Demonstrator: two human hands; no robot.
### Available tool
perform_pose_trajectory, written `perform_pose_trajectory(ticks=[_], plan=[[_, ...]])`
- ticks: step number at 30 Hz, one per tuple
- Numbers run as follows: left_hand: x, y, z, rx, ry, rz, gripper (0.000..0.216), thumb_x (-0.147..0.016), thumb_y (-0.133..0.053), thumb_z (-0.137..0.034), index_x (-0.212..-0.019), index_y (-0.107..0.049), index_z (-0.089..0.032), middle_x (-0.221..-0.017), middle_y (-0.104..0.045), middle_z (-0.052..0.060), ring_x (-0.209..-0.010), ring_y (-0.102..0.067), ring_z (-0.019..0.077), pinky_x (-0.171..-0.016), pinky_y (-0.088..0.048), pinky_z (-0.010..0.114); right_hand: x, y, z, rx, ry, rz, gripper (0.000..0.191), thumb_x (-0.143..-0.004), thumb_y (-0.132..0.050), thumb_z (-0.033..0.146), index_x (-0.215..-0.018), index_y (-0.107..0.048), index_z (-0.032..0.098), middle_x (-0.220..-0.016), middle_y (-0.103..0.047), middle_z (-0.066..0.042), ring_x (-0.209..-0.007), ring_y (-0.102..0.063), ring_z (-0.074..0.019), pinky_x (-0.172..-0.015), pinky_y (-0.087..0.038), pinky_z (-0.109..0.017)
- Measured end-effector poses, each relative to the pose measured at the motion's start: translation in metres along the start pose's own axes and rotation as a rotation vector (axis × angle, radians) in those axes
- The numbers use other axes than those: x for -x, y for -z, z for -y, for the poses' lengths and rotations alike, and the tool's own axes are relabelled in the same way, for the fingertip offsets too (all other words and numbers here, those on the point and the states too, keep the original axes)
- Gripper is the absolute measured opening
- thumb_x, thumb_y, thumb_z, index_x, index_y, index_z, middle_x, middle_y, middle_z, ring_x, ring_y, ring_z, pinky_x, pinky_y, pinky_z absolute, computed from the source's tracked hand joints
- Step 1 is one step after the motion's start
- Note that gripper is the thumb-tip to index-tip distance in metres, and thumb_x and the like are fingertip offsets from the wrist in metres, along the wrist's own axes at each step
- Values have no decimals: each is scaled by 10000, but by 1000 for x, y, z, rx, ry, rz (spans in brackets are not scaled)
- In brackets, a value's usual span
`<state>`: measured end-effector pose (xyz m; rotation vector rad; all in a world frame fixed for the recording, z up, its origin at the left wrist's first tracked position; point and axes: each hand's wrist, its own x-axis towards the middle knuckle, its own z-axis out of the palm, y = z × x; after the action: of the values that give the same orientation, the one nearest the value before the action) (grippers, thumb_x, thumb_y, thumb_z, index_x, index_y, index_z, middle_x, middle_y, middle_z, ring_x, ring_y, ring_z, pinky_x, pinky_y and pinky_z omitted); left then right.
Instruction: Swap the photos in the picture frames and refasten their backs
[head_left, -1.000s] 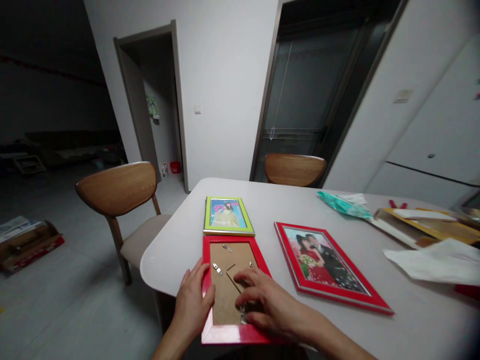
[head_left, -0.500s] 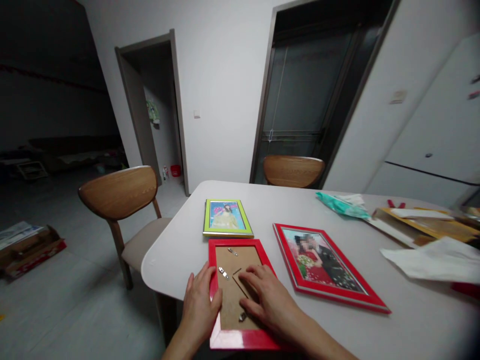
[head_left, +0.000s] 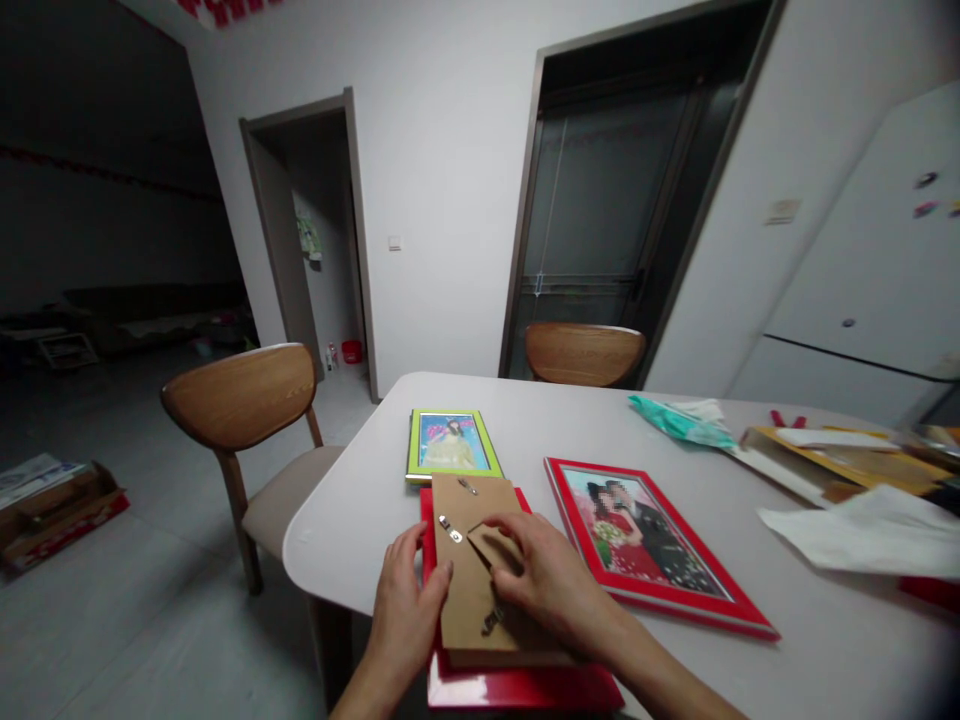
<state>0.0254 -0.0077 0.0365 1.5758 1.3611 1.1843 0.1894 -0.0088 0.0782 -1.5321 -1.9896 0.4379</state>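
Observation:
A small red picture frame lies face down at the near edge of the white table. Its brown backing board is raised out of the frame and tilted up at the far end. My right hand pinches the board's fold-out stand, fingers closed on it. My left hand rests on the frame's left edge with the thumb against the board. Beyond it lies a green-framed photo, and to the right a larger red-framed photo.
A wooden chair stands left of the table, another at the far side. Teal plastic wrap, a yellow cardboard piece and white paper lie at the table's right. A cardboard box sits on the floor.
The backing board has come up out of the red frame, lifted by my right hand on its stand. The view has tilted upward a little.

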Motion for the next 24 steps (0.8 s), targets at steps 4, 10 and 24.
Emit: perform_pose_trajectory(ticks=[4,10,24], plan=[[-5,13,-14,312,127,127,348,-746,-406,-346,-1043,-449,-170,-907,-649,51,-827,-608,215,-674,-487,310,-1,5,16,-102,120,-39,361,-626,-527,186,-986,-547,196,-982,-573,-59,-914,-503,-181,-812,-388,-295],[-13,71,19,282,280,75,341,-689,-495,-413,-927,-499,-169,-692,-663,18,-608,-632,204,-548,-490,302,1,6,-34,76,-61,-76,368,-721,-448,274,-1060,-517,147,-989,-583,-100,-881,-533,-197,-795,-395,-316],[-23,105,46,-463,87,-199,455,-632,-541,-271,-1062,-479,-139,-1022,-573,102,-1042,-469,310,-912,-301,450,-2,-4,-64,152,-265,-59,538,-610,-434,116,-1146,-425,73,-914,-612,-138,-804,-571,-205,-707,-392,-273]])
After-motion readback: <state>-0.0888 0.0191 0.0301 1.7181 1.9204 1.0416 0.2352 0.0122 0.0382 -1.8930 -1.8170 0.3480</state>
